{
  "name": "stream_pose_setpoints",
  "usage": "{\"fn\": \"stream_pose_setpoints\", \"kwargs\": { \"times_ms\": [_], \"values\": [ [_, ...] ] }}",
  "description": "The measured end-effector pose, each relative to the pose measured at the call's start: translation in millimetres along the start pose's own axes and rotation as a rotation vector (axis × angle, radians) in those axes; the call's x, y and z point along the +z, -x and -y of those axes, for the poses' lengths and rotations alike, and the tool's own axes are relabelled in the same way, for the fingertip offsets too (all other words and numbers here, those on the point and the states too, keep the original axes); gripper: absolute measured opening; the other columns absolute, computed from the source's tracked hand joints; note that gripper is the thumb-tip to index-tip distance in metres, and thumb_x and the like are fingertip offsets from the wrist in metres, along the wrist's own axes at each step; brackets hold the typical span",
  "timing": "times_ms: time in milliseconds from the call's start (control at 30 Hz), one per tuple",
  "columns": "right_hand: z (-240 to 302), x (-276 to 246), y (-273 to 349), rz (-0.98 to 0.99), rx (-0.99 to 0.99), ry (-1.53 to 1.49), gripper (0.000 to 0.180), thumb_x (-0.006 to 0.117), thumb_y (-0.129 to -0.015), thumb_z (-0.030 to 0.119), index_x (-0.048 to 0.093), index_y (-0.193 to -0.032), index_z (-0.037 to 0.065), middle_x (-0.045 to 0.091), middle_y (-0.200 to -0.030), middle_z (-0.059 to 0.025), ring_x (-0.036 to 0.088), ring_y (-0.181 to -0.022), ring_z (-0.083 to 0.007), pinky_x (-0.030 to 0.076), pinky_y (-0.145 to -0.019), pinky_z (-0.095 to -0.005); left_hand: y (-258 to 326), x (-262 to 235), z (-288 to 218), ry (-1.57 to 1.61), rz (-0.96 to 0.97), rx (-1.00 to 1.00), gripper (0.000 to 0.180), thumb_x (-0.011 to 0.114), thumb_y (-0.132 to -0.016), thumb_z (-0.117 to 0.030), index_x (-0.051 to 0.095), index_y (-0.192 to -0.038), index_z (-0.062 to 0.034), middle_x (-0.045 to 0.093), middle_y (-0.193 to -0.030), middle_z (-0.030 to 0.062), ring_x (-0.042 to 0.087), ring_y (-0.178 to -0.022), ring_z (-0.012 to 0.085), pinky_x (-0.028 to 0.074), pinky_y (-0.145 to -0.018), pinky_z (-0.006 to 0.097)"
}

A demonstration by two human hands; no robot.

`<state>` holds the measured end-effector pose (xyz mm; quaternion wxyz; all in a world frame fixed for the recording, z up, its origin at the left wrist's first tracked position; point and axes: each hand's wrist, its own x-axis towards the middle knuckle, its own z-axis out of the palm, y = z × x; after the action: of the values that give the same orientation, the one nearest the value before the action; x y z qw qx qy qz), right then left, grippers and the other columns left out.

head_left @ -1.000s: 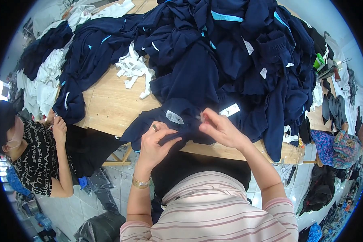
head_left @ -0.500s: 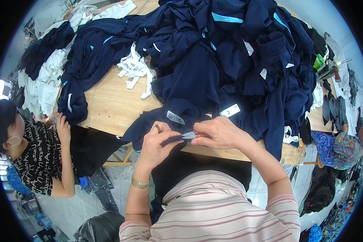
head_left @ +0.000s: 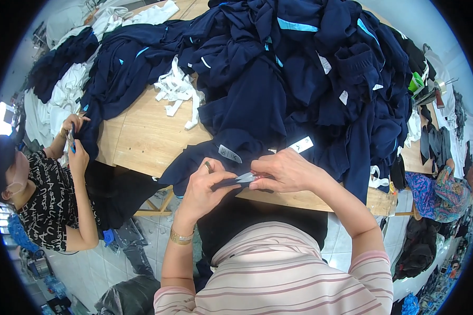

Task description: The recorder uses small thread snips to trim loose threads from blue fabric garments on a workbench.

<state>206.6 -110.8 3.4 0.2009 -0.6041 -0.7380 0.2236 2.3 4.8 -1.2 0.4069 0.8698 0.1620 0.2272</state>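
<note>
My left hand [head_left: 202, 188] is closed, pinching an edge of a navy blue garment [head_left: 181, 167] at the near side of the table. In my right hand [head_left: 286, 172] is a small pair of thread snips [head_left: 244, 178], their pale blades pointing left against the pinched edge. Just beyond my hands, a white label [head_left: 228, 153] with markings lies on the navy cloth. A white paper tag [head_left: 301, 144] rests behind my right hand. My fingers hide most of the snips' handle.
A big heap of navy garments [head_left: 247, 73] covers much of the wooden table [head_left: 136, 142]. White strips [head_left: 176, 89] lie left of it. A co-worker [head_left: 52, 199] at the left holds blue-handled scissors [head_left: 71, 140]. Another person [head_left: 441, 194] in patterned clothes is at the far right.
My hands stay almost in place, the snips still at the garment's edge. At the left, the co-worker's hands have moved, and blue-handled scissors now show in them.
</note>
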Motion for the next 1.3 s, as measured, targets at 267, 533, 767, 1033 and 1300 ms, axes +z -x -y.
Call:
{"fn": "stream_pose_setpoints", "kwargs": {
  "times_ms": [267, 533, 767, 1033, 1300],
  "values": [
    [-2, -1, -5, -0.020, -0.063, 0.006, 0.049, 0.052, -0.088, 0.054, 0.053, -0.071, 0.008, 0.054, -0.056, -0.0049, 0.054, -0.047, -0.0222, 0.036, -0.044, -0.0324, -4, -2, -2, -0.014, 0.035, -0.026, 0.022, 0.078, -0.064, -0.002, 0.070, -0.085, -0.0020, 0.054, -0.074, 0.0072, 0.053, -0.073, 0.0205, 0.046, -0.061, 0.031],
    [-6, 3, -2, -0.068, 0.032, -0.128, 0.049, 0.052, -0.089, 0.053, 0.054, -0.073, 0.006, 0.054, -0.058, -0.0071, 0.053, -0.050, -0.0238, 0.036, -0.047, -0.0343, -5, -4, -1, -0.001, 0.030, -0.026, 0.021, 0.078, -0.064, -0.003, 0.070, -0.084, -0.0035, 0.053, -0.072, 0.0066, 0.053, -0.072, 0.0203, 0.045, -0.060, 0.031],
    [-4, 4, -2, 0.010, 0.077, -0.110, 0.050, 0.050, -0.089, 0.054, 0.053, -0.073, 0.006, 0.053, -0.057, -0.0082, 0.052, -0.051, -0.0242, 0.036, -0.048, -0.0354, -5, -6, -3, -0.010, 0.019, -0.034, 0.020, 0.078, -0.064, -0.003, 0.070, -0.082, -0.0037, 0.053, -0.072, 0.0062, 0.052, -0.071, 0.0202, 0.045, -0.060, 0.031],
    [-6, 8, -7, -0.087, 0.053, -0.359, 0.051, 0.051, -0.089, 0.055, 0.053, -0.081, 0.005, 0.049, -0.057, -0.0079, 0.049, -0.050, -0.0223, 0.035, -0.049, -0.0323, -6, -9, -3, -0.018, 0.074, -0.038, 0.021, 0.078, -0.065, -0.005, 0.069, -0.084, -0.0033, 0.053, -0.074, 0.0068, 0.053, -0.075, 0.0222, 0.046, -0.064, 0.032],
    [14, 26, -23, -0.250, 0.022, -0.706, 0.014, 0.066, -0.083, 0.011, 0.060, -0.090, 0.000, 0.057, -0.060, -0.0069, 0.050, -0.051, -0.0091, 0.037, -0.049, -0.0253, -7, -6, 0, -0.060, 0.086, -0.013, 0.022, 0.078, -0.067, -0.008, 0.068, -0.085, -0.0018, 0.054, -0.076, 0.0084, 0.053, -0.075, 0.0236, 0.047, -0.066, 0.033]
  ]
}}
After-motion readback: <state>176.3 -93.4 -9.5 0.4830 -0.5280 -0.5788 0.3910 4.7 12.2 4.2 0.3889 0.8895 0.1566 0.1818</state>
